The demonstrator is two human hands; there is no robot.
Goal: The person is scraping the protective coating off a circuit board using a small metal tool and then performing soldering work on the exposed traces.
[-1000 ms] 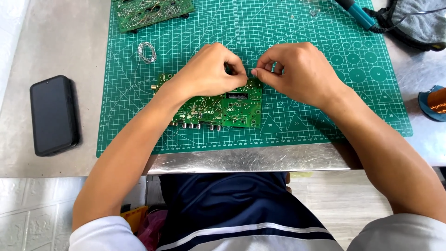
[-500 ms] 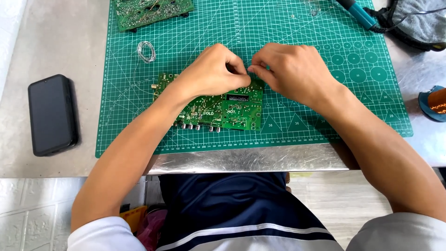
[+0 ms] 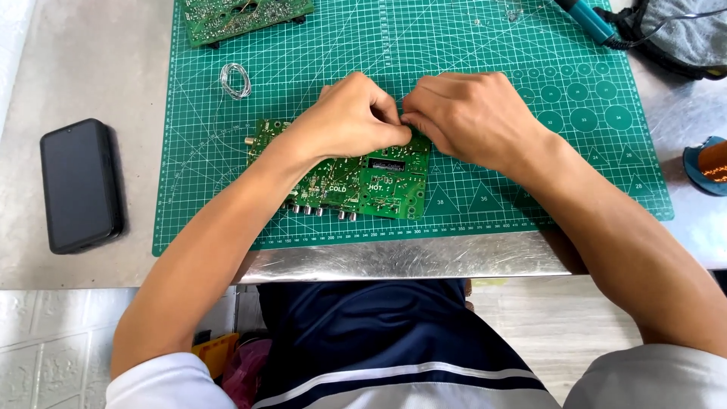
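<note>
A green circuit board lies flat on the green cutting mat, near its front edge. My left hand rests on the board's upper middle with fingers curled. My right hand meets it from the right, fingertips pinched together at the board's top right edge. Both sets of fingertips touch at one spot; whatever small thing sits between them is hidden. Metal connectors line the board's front edge.
A black phone lies on the grey table at the left. A coil of solder wire and a second circuit board sit at the mat's back left. A teal-handled soldering iron lies back right, beside a dark bag.
My right hand has slid slightly left, so its fingertips now press against those of the left hand. The board has not moved.
</note>
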